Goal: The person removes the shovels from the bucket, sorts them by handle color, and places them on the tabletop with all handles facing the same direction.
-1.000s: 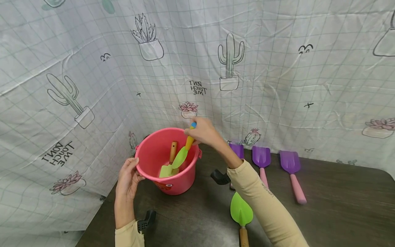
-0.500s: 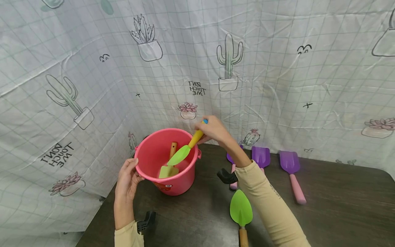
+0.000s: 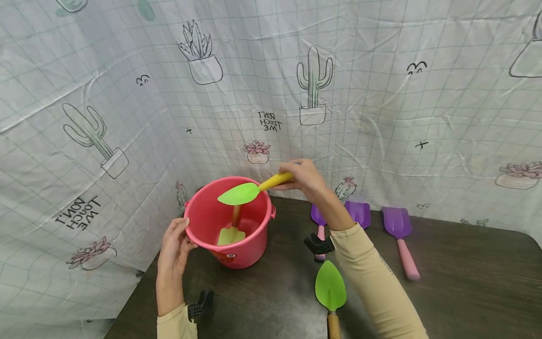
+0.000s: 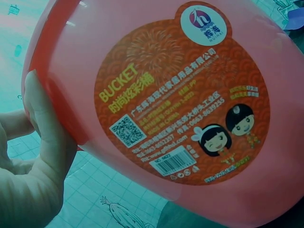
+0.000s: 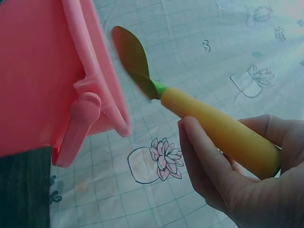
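A pink bucket [image 3: 250, 249] stands on the table, tilted slightly toward me in the head view. My left hand [image 3: 173, 242] grips its rim at the left, thumb and fingers on either side; the left wrist view shows the thumb beside the orange label [image 4: 180, 104]. My right hand [image 3: 305, 179] holds a trowel by its yellow handle [image 5: 218, 128]. The trowel's green blade [image 3: 240, 193] reaches over the bucket's opening, above the rim's level. Inside the bucket lies a pale green shovel [image 3: 230, 235] with a wooden handle, partly hidden behind the held blade.
To the right on the dark table [image 3: 474, 282] lie purple shovels with pink handles, one [image 3: 398, 223] farthest right and another [image 3: 357, 213] partly behind my right arm. A green trowel [image 3: 330, 287] with a wooden handle lies in front. A patterned curtain [image 3: 372, 117] hangs behind.
My right hand has moved right, drawing the trowel up out of the bucket, and its blade has swung from pointing down to nearly level. The left hand and bucket have stayed put.
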Motion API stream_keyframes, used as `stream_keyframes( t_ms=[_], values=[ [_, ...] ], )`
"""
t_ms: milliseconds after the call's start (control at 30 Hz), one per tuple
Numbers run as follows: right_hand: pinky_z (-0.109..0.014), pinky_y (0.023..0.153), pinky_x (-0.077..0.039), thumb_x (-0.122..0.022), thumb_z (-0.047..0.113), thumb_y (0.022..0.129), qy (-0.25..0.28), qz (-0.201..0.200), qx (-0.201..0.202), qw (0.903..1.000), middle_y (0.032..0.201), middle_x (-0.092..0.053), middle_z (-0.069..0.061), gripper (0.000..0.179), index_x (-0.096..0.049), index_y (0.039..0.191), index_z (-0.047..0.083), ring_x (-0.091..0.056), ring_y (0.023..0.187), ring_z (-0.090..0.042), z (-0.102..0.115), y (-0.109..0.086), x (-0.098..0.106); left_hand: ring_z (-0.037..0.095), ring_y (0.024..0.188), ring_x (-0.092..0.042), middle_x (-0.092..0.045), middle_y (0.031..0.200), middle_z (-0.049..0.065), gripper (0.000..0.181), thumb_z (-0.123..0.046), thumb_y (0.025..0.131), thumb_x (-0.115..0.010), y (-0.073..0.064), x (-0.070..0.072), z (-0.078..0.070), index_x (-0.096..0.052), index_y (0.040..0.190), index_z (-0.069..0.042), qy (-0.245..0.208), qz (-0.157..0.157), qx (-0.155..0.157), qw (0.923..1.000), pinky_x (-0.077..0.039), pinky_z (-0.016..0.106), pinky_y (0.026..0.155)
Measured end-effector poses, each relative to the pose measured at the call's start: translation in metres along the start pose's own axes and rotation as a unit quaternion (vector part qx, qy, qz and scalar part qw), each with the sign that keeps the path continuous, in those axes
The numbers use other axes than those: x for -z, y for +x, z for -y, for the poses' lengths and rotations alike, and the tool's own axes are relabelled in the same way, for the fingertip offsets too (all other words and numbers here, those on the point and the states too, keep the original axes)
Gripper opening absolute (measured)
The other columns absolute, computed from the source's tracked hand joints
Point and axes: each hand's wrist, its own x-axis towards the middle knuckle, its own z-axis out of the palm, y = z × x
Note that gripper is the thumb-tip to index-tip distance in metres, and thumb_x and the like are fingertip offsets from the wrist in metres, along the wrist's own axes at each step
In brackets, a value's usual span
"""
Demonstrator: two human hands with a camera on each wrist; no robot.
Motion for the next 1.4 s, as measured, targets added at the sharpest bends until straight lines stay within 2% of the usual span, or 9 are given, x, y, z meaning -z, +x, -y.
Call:
stream_keyframes(
  t_ms=[233,367,567,700,833,1000,1100,1300,1400],
  values=[
    [-0.051,0.089,-0.059,-0.053,-0.008,0.092,0.125,0.012,-0.071,0.9895,0.118,-0.049,-0.019,0.020,-0.066,0.078,-0.002,-0.056,0.119,-0.044,-0.002,-0.002,0.013,0.011,0.060,-0.066,-0.064,0.087,0.005,0.008,-0.013,0.110,-0.050,0.000,-0.001,0.000,-0.054,0.105,-0.007,0.005,-0.005,0.004,1.0000,-0.058,0.020,0.053],
    [-0.055,0.098,-0.052,-0.047,-0.008,0.094,0.176,0.042,-0.109,0.9775,0.130,-0.045,-0.020,0.014,-0.060,0.100,-0.008,-0.047,0.129,-0.046,-0.005,-0.006,0.020,0.011,0.061,-0.066,-0.064,0.087,0.006,0.008,-0.013,0.110,-0.051,-0.001,-0.002,0.000,-0.053,0.106,-0.006,0.007,-0.006,0.003,0.9999,-0.058,0.020,0.053],
    [-0.048,0.096,-0.055,-0.041,-0.011,0.096,0.213,0.108,-0.151,0.9591,0.142,-0.041,-0.026,0.047,-0.040,0.143,-0.016,-0.062,0.114,-0.040,-0.008,-0.014,0.033,0.010,0.058,-0.065,-0.064,0.086,0.006,0.009,-0.012,0.109,-0.052,-0.001,-0.002,0.000,-0.054,0.105,-0.005,-0.001,-0.006,0.000,1.0000,-0.057,0.019,0.052],
    [-0.042,0.097,-0.056,-0.041,-0.012,0.096,0.212,0.163,-0.166,0.9490,0.142,-0.040,-0.026,0.059,-0.027,0.153,-0.014,-0.070,0.104,-0.037,-0.009,-0.018,0.041,0.010,0.057,-0.064,-0.064,0.086,0.006,0.007,-0.013,0.108,-0.055,-0.001,-0.002,0.000,-0.055,0.104,-0.007,-0.009,-0.011,0.000,0.9999,-0.057,0.019,0.052],
    [-0.036,0.096,-0.057,-0.044,-0.012,0.096,0.180,0.195,-0.157,0.9512,0.134,-0.052,-0.023,0.062,-0.025,0.155,-0.014,-0.072,0.105,-0.032,-0.011,-0.020,0.047,0.011,0.058,-0.065,-0.065,0.087,0.006,0.008,-0.013,0.108,-0.056,-0.001,-0.002,0.001,-0.055,0.105,-0.006,-0.011,-0.013,0.002,0.9999,-0.057,0.020,0.052],
    [-0.030,0.094,-0.058,-0.052,-0.011,0.096,0.163,0.220,-0.153,0.9496,0.124,-0.065,-0.019,0.050,-0.049,0.146,-0.011,-0.069,0.108,-0.028,-0.015,-0.023,0.054,0.011,0.059,-0.065,-0.065,0.087,0.007,0.007,-0.013,0.108,-0.054,-0.001,-0.002,0.001,-0.054,0.105,-0.007,-0.011,-0.013,0.002,0.9999,-0.058,0.020,0.052],
    [-0.028,0.093,-0.059,-0.057,-0.011,0.095,0.170,0.241,-0.155,0.9430,0.125,-0.064,-0.019,0.049,-0.052,0.143,-0.010,-0.069,0.108,-0.027,-0.016,-0.026,0.057,0.011,0.059,-0.065,-0.065,0.088,0.007,0.008,-0.013,0.108,-0.054,-0.001,-0.002,0.001,-0.054,0.105,-0.006,-0.009,-0.013,0.002,0.9999,-0.058,0.020,0.053],
    [-0.026,0.092,-0.059,-0.050,-0.016,0.093,0.164,0.262,-0.148,0.9395,0.125,-0.056,-0.018,0.072,-0.018,0.157,-0.014,-0.070,0.103,-0.023,-0.015,-0.032,0.059,0.011,0.060,-0.066,-0.065,0.089,0.007,0.008,-0.013,0.108,-0.055,-0.001,-0.003,0.001,-0.054,0.105,-0.007,-0.005,-0.016,0.003,0.9999,-0.059,0.021,0.054],
    [-0.029,0.095,-0.058,-0.046,-0.016,0.093,0.159,0.252,-0.142,0.9439,0.125,-0.053,-0.018,0.073,-0.014,0.158,-0.013,-0.071,0.101,-0.024,-0.014,-0.036,0.060,0.011,0.060,-0.066,-0.065,0.089,0.006,0.008,-0.013,0.108,-0.056,-0.001,-0.003,0.001,-0.054,0.104,-0.007,-0.009,-0.016,0.002,0.9998,-0.058,0.021,0.053]
  ],
)
